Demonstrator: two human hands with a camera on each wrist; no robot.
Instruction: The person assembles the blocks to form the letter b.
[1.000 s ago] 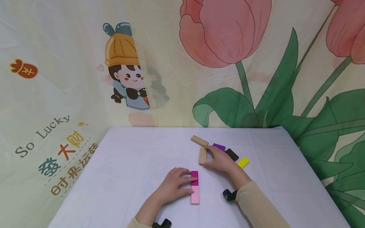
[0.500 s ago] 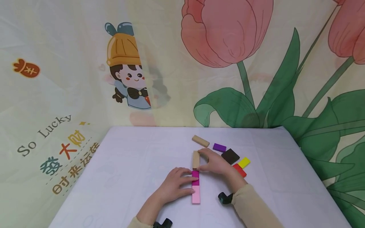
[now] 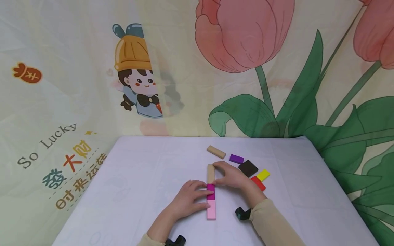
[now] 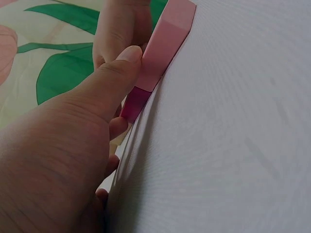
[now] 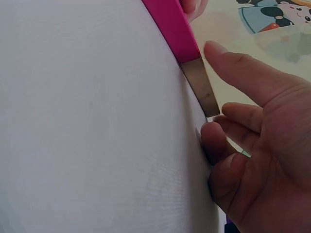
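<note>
Right hand (image 3: 232,177): fingers curled round the tan block (image 3: 210,173), pinching its sides, its near end butted against the magenta block (image 3: 210,191). Left hand (image 3: 187,201): fingertips pressing the magenta block and pink block (image 3: 211,209) from the left. Beyond the right fingers: second tan block (image 3: 216,152), purple, black, yellow, red blocks.

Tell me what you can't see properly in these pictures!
- Red block: head view, partly hidden behind the right hand.
- Wooden block: its right side is covered by the right hand's fingers, so the touch there is unclear.
- Magenta block: the left hand covers its left edge.
- Left wrist view: the thumb hides the blocks beyond.
- Right wrist view: the far blocks are out of the picture.
</note>
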